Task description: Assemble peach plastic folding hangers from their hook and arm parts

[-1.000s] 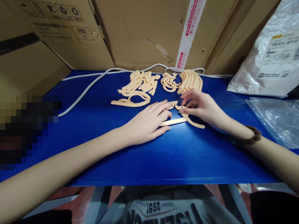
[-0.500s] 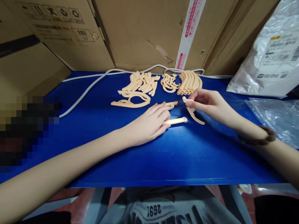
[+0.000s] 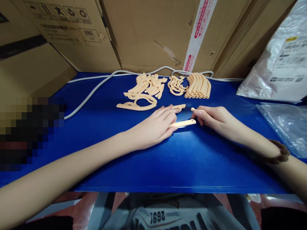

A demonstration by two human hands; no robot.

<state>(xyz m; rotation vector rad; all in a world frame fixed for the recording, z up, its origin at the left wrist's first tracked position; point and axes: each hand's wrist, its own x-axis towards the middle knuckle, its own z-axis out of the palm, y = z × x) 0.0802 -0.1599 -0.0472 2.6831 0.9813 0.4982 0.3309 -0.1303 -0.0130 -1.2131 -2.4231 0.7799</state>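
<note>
My left hand lies palm down in the middle, its fingers closed on a beige plastic hanger arm, whose holed end sticks out to the right. Past its fingertips shows another beige hanger part; whether the two are joined is hidden under the hand. To the right, my right hand pinches a hanger piece between thumb and fingers. Only the tip of that piece shows, just beyond the end of the hanger arm and apart from it.
Behind my hands lie folded hangers, a heap of curved arms, hooks and a row of stacked arms. A white cable runs along the back before cardboard boxes. Plastic bags stand at right.
My right hand has come down toward me, and the piece it pinches has turned so that its long curved end no longer shows. My left hand has stayed in place on the hanger arm.
</note>
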